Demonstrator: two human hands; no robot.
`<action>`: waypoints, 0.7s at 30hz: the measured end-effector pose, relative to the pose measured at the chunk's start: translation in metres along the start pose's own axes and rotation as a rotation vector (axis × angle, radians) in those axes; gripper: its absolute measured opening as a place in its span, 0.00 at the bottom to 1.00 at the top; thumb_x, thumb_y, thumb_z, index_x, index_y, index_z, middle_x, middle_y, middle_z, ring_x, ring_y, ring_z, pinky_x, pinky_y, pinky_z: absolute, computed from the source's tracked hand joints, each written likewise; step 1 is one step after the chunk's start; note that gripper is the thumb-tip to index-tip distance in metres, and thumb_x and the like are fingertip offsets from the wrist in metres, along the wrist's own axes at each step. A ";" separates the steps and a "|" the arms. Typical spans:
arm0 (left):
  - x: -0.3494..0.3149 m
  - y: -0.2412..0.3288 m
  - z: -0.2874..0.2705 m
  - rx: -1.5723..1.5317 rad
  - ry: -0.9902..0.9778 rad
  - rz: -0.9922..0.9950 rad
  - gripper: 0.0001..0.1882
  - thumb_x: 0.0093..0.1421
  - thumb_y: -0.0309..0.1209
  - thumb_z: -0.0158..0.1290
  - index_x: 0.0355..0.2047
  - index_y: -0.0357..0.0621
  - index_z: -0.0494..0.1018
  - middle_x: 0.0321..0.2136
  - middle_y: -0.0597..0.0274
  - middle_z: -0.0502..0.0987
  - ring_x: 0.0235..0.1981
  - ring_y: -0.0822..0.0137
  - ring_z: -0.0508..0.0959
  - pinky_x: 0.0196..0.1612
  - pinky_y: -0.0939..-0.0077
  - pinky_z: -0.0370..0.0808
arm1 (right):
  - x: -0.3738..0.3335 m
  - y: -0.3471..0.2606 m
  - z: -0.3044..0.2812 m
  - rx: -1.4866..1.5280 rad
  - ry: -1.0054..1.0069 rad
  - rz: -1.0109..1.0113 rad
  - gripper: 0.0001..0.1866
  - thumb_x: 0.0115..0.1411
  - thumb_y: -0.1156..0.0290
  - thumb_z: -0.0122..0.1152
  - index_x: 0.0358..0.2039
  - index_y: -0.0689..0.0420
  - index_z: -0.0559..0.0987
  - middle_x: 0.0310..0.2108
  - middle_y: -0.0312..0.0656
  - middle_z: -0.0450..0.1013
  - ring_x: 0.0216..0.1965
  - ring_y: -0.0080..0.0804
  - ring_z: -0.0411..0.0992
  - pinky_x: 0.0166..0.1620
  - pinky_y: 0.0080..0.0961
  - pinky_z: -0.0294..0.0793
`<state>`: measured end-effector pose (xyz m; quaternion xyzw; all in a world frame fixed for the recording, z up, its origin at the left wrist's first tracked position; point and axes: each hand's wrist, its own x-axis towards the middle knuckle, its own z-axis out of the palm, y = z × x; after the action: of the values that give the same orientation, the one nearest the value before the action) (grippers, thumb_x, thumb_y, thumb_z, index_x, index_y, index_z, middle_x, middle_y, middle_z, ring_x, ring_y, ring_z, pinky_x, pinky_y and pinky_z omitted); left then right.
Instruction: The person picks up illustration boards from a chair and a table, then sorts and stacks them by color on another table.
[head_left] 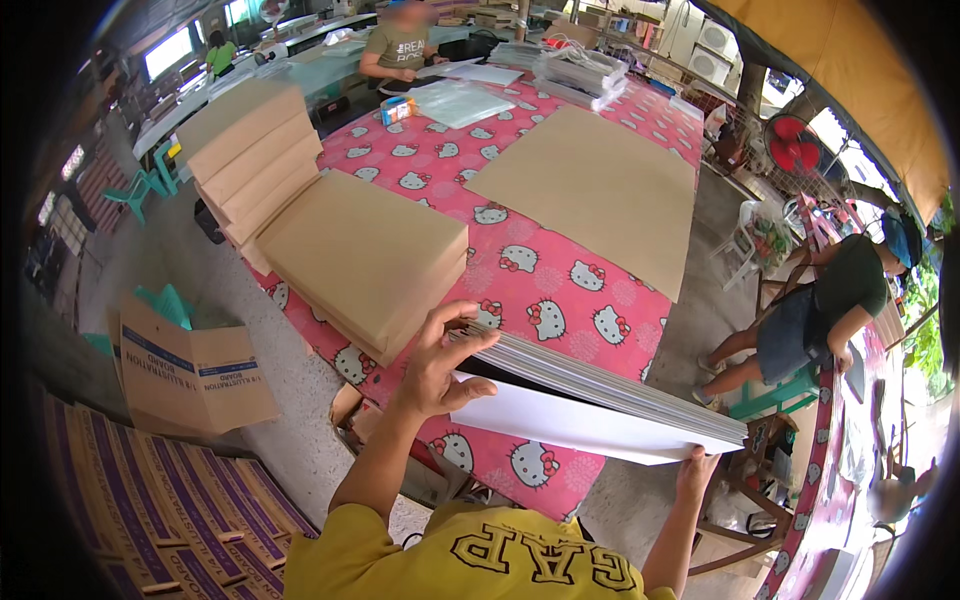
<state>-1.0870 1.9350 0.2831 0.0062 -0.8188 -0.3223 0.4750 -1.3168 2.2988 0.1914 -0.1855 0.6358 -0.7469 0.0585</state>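
Observation:
A thick stack of white boards (590, 420) stands on its long edge at the near end of the table, its many thin edges showing along the top. My left hand (440, 365) grips the stack's left end, fingers over the top and thumb against the white face. At the lower right corner my right hand (697, 466) holds the other end; its fingers are partly hidden by the boards. A dark gap shows between the front board and those behind. Left of the stack lies a pile of brown paper sheets (365, 245); a large brown sheet (600, 185) lies flat farther off.
A pink patterned cloth (520, 260) covers the table. Another brown pile (250, 150) stands at its left edge. Flattened cartons (180, 500) lie on the floor at left. Across the table a person (400, 50) handles sheets; at right another person (825, 300) leans over a second table.

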 end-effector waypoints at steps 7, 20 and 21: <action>-0.025 -0.004 0.018 -0.599 0.153 -0.452 0.52 0.36 0.63 0.56 0.52 0.35 0.58 0.52 0.50 0.58 0.50 0.62 0.64 0.51 0.69 0.61 | -0.002 0.009 0.000 -0.071 -0.057 -0.042 0.52 0.37 0.42 0.66 0.53 0.63 0.53 0.49 0.42 0.59 0.51 0.32 0.58 0.53 0.30 0.55; -0.105 0.036 0.052 -0.067 0.368 -0.829 0.27 0.51 0.50 0.50 0.38 0.35 0.68 0.30 0.56 0.74 0.33 0.66 0.72 0.39 0.72 0.67 | -0.005 0.060 0.008 -0.286 0.002 0.307 0.33 0.49 0.59 0.62 0.51 0.64 0.64 0.28 0.44 0.74 0.17 0.30 0.68 0.20 0.17 0.68; -0.125 0.046 0.047 -0.013 0.382 -0.896 0.28 0.51 0.50 0.50 0.38 0.35 0.68 0.31 0.55 0.73 0.34 0.66 0.72 0.40 0.72 0.67 | -0.014 0.060 0.007 -0.349 -0.071 0.423 0.32 0.49 0.59 0.62 0.49 0.67 0.65 0.29 0.44 0.73 0.22 0.30 0.70 0.26 0.21 0.69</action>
<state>-1.0419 2.0349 0.1951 0.4139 -0.6319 -0.4932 0.4314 -1.3104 2.2857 0.1316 -0.0817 0.7772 -0.5902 0.2026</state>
